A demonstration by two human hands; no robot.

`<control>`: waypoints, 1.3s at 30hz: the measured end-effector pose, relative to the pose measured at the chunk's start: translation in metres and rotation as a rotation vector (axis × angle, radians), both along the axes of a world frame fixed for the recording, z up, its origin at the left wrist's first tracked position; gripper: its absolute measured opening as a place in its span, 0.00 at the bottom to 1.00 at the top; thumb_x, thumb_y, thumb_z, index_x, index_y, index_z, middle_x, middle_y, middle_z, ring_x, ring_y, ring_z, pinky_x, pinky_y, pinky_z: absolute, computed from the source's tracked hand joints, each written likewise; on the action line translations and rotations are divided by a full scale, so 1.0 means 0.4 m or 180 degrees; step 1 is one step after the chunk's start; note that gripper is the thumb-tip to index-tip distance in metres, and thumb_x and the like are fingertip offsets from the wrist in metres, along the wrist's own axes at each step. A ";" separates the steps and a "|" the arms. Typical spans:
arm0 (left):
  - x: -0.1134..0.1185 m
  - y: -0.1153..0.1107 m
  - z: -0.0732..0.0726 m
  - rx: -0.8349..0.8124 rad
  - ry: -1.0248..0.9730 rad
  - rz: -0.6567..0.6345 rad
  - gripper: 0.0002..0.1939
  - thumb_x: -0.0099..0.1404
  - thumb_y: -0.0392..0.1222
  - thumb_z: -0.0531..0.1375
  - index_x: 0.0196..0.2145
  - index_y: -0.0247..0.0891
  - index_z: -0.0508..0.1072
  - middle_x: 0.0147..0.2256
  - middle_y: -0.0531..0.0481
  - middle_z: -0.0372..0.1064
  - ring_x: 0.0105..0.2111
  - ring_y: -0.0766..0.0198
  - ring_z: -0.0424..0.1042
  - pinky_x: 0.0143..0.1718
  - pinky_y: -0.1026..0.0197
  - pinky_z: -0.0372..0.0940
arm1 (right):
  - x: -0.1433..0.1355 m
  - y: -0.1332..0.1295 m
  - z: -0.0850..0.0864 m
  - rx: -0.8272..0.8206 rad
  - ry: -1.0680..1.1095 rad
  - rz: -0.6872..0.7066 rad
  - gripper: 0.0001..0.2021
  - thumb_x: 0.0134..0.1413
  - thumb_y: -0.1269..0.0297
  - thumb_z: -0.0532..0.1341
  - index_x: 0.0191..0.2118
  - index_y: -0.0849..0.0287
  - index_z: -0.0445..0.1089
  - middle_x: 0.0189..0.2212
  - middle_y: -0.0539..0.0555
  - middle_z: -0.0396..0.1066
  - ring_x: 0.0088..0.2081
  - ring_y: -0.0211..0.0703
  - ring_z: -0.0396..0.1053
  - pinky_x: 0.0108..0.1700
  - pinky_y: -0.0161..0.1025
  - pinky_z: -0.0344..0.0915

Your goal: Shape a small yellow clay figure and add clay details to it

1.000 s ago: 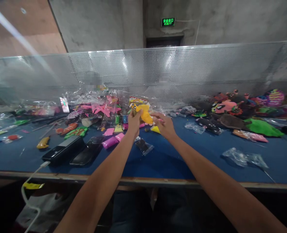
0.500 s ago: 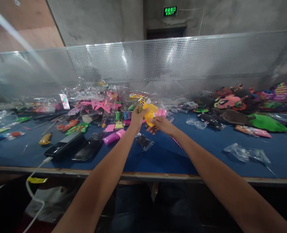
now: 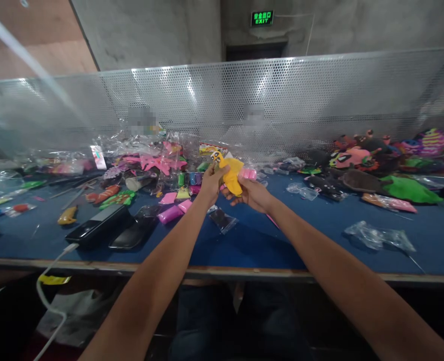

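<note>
Above the blue tabletop (image 3: 259, 250), both hands hold a soft yellow figure (image 3: 233, 173), which looks like modelling clay and has black-and-white eyes at its upper left. My left hand (image 3: 212, 184) is closed around its left side near the eyes, with the thumb on top. On the other side, my right hand (image 3: 256, 194) grips its lower right edge, fingers curled underneath. Just behind the right hand is a pink packet (image 3: 248, 174). Below the hands lies a small clear bag with dark contents (image 3: 222, 219). The figure's underside is hidden.
Left of my arms lie pink packets (image 3: 171, 213), a dark phone (image 3: 134, 233) and a black device (image 3: 97, 225) with a white cable. Pink stars (image 3: 158, 163) in plastic stand behind. To the right are clay animals (image 3: 353, 159) and crumpled film (image 3: 380, 236). A perforated metal screen (image 3: 207, 100) runs along the back.
My right hand has shifted slightly and its fingers now show more beneath the yellow figure. The figure's lower part has turned and looks more folded. A blurred brown shape has appeared at the left edge.
</note>
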State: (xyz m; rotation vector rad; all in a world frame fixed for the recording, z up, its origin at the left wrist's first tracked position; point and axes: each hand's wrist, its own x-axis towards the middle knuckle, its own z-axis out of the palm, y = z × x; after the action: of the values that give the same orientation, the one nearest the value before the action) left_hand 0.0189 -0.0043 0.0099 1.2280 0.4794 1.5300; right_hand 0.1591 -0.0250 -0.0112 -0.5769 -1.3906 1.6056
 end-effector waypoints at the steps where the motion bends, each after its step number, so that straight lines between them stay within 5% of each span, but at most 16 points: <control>1: 0.000 0.000 0.000 0.0016 -0.0002 -0.0025 0.19 0.48 0.45 0.72 0.33 0.36 0.70 0.29 0.52 0.72 0.26 0.66 0.72 0.28 0.64 0.67 | -0.001 0.001 -0.001 -0.0036 0.0034 -0.0020 0.18 0.68 0.52 0.52 0.44 0.62 0.71 0.34 0.60 0.79 0.31 0.41 0.76 0.30 0.36 0.75; 12: -0.001 0.011 -0.005 0.0081 0.0100 0.0131 0.19 0.48 0.46 0.71 0.35 0.37 0.71 0.31 0.52 0.71 0.29 0.67 0.71 0.32 0.63 0.66 | -0.001 0.007 -0.006 0.0066 -0.0070 -0.0215 0.20 0.65 0.49 0.54 0.40 0.63 0.72 0.31 0.59 0.78 0.28 0.40 0.75 0.28 0.35 0.73; 19: 0.002 0.012 -0.009 0.0067 0.0419 0.0297 0.20 0.47 0.46 0.71 0.34 0.37 0.69 0.29 0.54 0.69 0.26 0.68 0.69 0.28 0.65 0.63 | -0.008 0.015 -0.006 0.0796 -0.1014 -0.0715 0.15 0.50 0.50 0.68 0.30 0.59 0.73 0.29 0.54 0.78 0.29 0.42 0.74 0.28 0.35 0.72; 26: 0.012 0.014 -0.020 0.0126 0.0680 0.0508 0.19 0.47 0.47 0.71 0.33 0.37 0.69 0.26 0.56 0.67 0.25 0.69 0.65 0.28 0.65 0.63 | -0.013 0.018 -0.009 0.0842 -0.1247 -0.0821 0.13 0.44 0.55 0.71 0.29 0.59 0.72 0.27 0.53 0.78 0.26 0.41 0.73 0.27 0.35 0.70; 34: 0.023 0.022 -0.033 0.0236 0.0763 0.0838 0.17 0.48 0.45 0.71 0.29 0.38 0.68 0.24 0.57 0.62 0.24 0.69 0.62 0.27 0.65 0.59 | -0.021 0.013 -0.012 0.1078 -0.1642 -0.1089 0.11 0.54 0.59 0.63 0.26 0.58 0.68 0.19 0.52 0.73 0.18 0.38 0.68 0.21 0.34 0.65; 39: 0.017 0.033 -0.035 0.0320 0.0722 0.0951 0.17 0.47 0.46 0.71 0.29 0.38 0.68 0.25 0.57 0.62 0.25 0.70 0.62 0.28 0.66 0.59 | -0.010 0.015 -0.015 0.1294 -0.1729 -0.1071 0.10 0.49 0.58 0.68 0.29 0.57 0.68 0.20 0.51 0.74 0.18 0.37 0.67 0.21 0.34 0.64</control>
State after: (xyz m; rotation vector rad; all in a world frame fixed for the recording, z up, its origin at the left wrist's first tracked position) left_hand 0.0259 0.0088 -0.0040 1.4673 0.7706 1.6876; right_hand 0.1551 -0.0191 -0.0173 -0.9808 -1.8360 0.8907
